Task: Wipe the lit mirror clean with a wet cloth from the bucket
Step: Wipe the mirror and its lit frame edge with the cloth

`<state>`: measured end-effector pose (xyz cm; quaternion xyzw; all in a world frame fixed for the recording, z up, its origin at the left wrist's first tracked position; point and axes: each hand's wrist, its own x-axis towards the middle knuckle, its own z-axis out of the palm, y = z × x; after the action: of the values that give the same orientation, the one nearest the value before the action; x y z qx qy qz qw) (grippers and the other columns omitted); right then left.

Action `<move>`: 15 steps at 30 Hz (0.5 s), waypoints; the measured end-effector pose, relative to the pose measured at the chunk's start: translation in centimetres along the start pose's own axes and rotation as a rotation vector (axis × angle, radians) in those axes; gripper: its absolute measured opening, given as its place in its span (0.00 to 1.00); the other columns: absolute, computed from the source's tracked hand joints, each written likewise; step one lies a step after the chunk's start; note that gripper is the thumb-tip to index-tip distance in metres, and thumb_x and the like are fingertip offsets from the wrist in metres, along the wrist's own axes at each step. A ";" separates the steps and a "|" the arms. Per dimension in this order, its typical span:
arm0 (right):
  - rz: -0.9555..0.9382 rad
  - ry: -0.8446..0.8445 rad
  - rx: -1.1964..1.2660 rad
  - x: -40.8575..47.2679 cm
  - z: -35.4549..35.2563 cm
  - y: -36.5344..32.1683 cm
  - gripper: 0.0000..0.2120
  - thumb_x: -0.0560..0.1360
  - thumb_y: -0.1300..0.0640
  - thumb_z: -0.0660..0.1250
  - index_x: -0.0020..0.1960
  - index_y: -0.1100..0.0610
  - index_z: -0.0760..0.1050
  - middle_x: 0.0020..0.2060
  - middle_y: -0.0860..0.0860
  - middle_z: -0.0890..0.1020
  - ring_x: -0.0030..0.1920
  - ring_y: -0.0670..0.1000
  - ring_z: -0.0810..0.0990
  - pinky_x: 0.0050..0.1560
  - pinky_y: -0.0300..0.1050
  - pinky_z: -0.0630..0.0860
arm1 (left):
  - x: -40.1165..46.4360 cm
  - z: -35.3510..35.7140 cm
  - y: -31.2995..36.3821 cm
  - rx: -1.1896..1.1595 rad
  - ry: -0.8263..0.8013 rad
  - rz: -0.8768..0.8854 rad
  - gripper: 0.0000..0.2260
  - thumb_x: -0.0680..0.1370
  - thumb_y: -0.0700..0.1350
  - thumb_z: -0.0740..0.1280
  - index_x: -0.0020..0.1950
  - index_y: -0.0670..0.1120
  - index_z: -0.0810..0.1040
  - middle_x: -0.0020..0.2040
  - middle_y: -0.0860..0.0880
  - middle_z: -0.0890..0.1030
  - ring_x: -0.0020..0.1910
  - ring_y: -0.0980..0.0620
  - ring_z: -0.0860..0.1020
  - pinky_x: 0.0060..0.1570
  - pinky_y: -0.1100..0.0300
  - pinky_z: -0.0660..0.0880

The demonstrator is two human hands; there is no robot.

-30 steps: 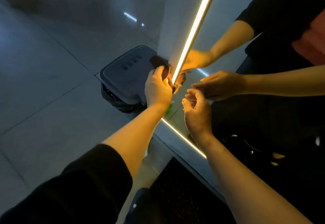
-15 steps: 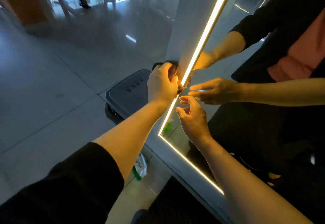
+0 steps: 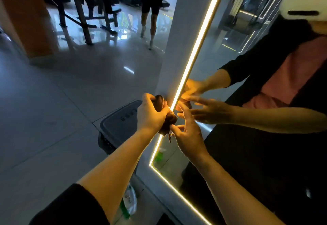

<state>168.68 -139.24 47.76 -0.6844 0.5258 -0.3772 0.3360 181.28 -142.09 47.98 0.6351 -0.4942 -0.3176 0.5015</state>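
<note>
My left hand (image 3: 151,114) grips a dark bunched cloth (image 3: 167,119) right at the glowing left edge strip of the lit mirror (image 3: 221,62). My right hand (image 3: 187,134) is beside it, thumb and a finger touching the cloth's lower end, the other fingers spread toward the glass. A loose thread hangs from the cloth. The mirror reflects both hands and the person's dark and pink clothing. The bucket is not in sight.
A grey lidded bin (image 3: 120,124) with a black liner stands on the floor just left of the mirror. A green spray bottle (image 3: 129,203) lies at the mirror's base. Gym equipment (image 3: 85,9) and another person's legs (image 3: 150,21) are further back.
The view has tilted up, showing more of the room. My left hand with the cloth stays at the light strip; my right hand has come in and now touches the cloth's lower end.
</note>
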 end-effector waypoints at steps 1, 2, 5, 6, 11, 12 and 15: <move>-0.056 -0.013 0.058 -0.2 0.2 -0.1 0.33 0.79 0.63 0.67 0.72 0.36 0.58 0.71 0.47 0.69 0.63 0.42 0.76 0.55 0.34 0.77 | -0.6 -0.1 0.2 -0.076 -0.019 0.009 0.18 0.76 0.45 0.72 0.63 0.44 0.71 0.57 0.48 0.78 0.55 0.52 0.77 0.56 0.56 0.78; -0.113 -0.011 0.107 -0.2 0.5 -0.1 0.33 0.78 0.64 0.68 0.71 0.36 0.60 0.70 0.45 0.69 0.65 0.37 0.73 0.57 0.32 0.75 | -1.3 -0.1 0.5 -0.168 -0.055 0.007 0.14 0.77 0.45 0.71 0.60 0.45 0.74 0.56 0.49 0.80 0.54 0.52 0.79 0.53 0.58 0.80; -0.132 0.103 0.140 -0.2 0.9 -0.5 0.28 0.75 0.66 0.71 0.71 0.49 0.69 0.64 0.43 0.73 0.63 0.36 0.72 0.58 0.26 0.71 | -2.1 -0.3 1.0 -0.363 -0.115 -0.059 0.05 0.81 0.43 0.65 0.46 0.48 0.79 0.43 0.51 0.83 0.45 0.55 0.82 0.41 0.68 0.78; -0.126 0.187 0.093 -0.1 0.9 -0.8 0.25 0.74 0.67 0.72 0.69 0.53 0.72 0.61 0.44 0.75 0.62 0.38 0.74 0.58 0.26 0.71 | -2.0 -0.7 1.3 -0.382 -0.095 -0.064 0.10 0.81 0.43 0.63 0.42 0.48 0.79 0.38 0.53 0.82 0.41 0.58 0.81 0.39 0.69 0.76; -0.486 0.582 -0.345 1.4 0.6 -2.0 0.19 0.73 0.67 0.72 0.64 0.63 0.78 0.61 0.59 0.80 0.65 0.56 0.76 0.66 0.46 0.75 | 0.5 -1.5 1.8 -0.371 -0.054 -0.061 0.14 0.84 0.48 0.56 0.62 0.44 0.76 0.59 0.47 0.78 0.58 0.53 0.76 0.57 0.60 0.72; -0.492 0.556 -0.440 1.9 0.8 -1.4 0.19 0.72 0.68 0.73 0.62 0.63 0.79 0.60 0.60 0.80 0.62 0.60 0.78 0.62 0.50 0.77 | 0.9 -1.4 2.0 -0.395 -0.063 -0.070 0.14 0.84 0.49 0.56 0.63 0.44 0.76 0.60 0.47 0.78 0.60 0.52 0.75 0.56 0.62 0.71; -0.419 0.200 -0.709 2.1 1.6 0.6 0.15 0.70 0.69 0.73 0.55 0.61 0.82 0.56 0.58 0.80 0.49 0.63 0.81 0.46 0.55 0.81 | 1.0 -1.2 2.8 -0.396 -0.039 -0.032 0.15 0.85 0.49 0.55 0.62 0.44 0.76 0.58 0.48 0.78 0.55 0.56 0.76 0.50 0.67 0.70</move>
<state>170.15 -141.37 46.76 -0.8099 0.5023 -0.2977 -0.0567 181.85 -142.66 51.09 0.5256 -0.4215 -0.4288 0.6018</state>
